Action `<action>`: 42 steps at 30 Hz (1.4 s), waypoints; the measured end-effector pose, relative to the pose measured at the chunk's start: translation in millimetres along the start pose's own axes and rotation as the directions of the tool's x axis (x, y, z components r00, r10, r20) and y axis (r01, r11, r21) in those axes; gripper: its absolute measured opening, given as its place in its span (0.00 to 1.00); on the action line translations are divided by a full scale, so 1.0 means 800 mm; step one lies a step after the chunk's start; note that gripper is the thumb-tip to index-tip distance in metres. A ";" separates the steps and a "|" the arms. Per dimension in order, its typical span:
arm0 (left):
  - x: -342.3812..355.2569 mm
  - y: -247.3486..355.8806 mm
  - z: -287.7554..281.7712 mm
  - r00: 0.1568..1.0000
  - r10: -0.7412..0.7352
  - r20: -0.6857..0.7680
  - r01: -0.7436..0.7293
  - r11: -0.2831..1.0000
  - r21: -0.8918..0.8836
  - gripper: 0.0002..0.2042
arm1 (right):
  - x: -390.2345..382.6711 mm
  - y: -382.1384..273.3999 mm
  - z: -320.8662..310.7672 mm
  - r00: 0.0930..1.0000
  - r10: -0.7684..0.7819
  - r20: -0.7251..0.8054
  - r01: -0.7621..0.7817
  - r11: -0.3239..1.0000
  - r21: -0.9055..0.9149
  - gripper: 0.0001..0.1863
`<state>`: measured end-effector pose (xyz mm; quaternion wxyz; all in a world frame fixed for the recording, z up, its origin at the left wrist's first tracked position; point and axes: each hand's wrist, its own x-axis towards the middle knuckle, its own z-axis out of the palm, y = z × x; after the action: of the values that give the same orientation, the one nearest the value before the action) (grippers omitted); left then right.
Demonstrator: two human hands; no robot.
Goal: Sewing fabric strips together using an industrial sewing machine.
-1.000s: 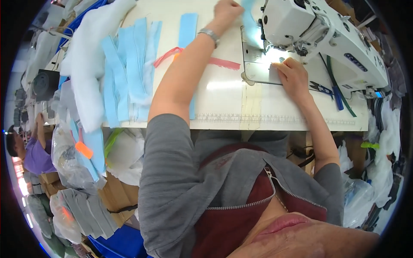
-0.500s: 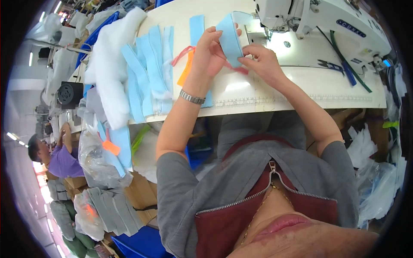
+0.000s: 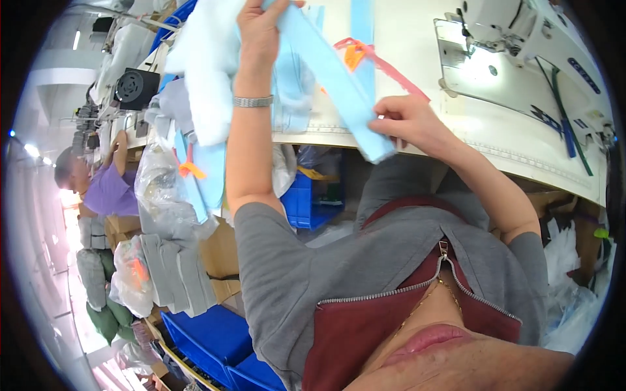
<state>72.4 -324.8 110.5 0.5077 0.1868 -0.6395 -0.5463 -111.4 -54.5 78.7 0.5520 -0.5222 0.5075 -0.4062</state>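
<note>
A long light blue fabric strip [image 3: 329,75] stretches slantwise between my two hands, over the near part of the table. My left hand [image 3: 261,31], with a metal watch band on its wrist, is closed on the strip's far end at the upper left. Lower down, my right hand [image 3: 414,122] pinches the strip's edge close to its near end, which hangs past the table edge. Beneath the held strip lie another blue strip [image 3: 363,62] and a pink ribbon [image 3: 398,73] with an orange tag [image 3: 355,57]. More blue strips [image 3: 291,81] rest beside my left wrist.
The white sewing machine [image 3: 515,32] stands at the far right. Thread snips [image 3: 546,118] and a dark green strip [image 3: 574,140] lie near it. White batting [image 3: 210,78] is piled at left. A blue bin [image 3: 310,202] sits under the table; a co-worker in purple [image 3: 114,186] is at far left.
The strip, previously held up short between both hands near the machine, is now stretched out long. My left hand has moved away to the left, and my right hand nearer the table edge. The view has shifted.
</note>
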 end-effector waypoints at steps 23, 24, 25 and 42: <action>-0.088 -0.046 -0.141 0.826 -0.457 0.330 -0.121 0.429 0.895 0.28 | -0.027 0.068 0.021 0.645 -0.760 0.079 0.519 0.359 -0.776 0.08; -0.083 -0.049 -0.135 0.795 -0.544 0.270 0.157 0.614 0.774 0.29 | -0.051 0.076 0.021 0.632 -0.775 0.021 0.514 0.399 -0.759 0.09; -0.079 -0.045 -0.133 0.806 -0.492 0.329 -0.044 0.505 0.862 0.29 | -0.073 0.085 0.020 0.664 -0.748 0.000 0.507 0.450 -0.735 0.09; -0.057 0.039 -0.060 0.903 -0.362 0.233 -0.177 0.181 0.967 0.22 | -0.557 0.304 -0.197 -0.046 -0.208 -0.977 -0.889 0.454 -0.055 0.09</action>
<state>142.0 -302.5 112.3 0.0868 0.3856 -0.9161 -0.0675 -355.6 385.9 -91.9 -0.1221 -0.0951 0.9716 -0.1791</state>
